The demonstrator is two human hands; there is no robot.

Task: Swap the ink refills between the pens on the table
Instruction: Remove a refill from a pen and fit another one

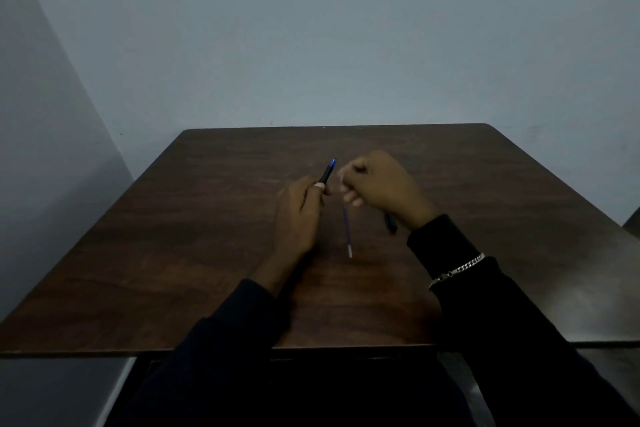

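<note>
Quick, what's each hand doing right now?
left grip: holds the blue-tipped pen.
right grip: curled up; cannot tell if it holds the blue refill just below it.

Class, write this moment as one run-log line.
left hand: holds pen | right hand: holds blue refill | dark pen part by right wrist

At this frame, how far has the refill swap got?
Done: one blue refill is out, bare, its upper end at the right hand; whether it is held or lying on the table is unclear. In hand: the left hand grips a black pen, blue tip pointing away. Left: a dark pen part lies by the right wrist; no refill is visibly swapped.
</note>
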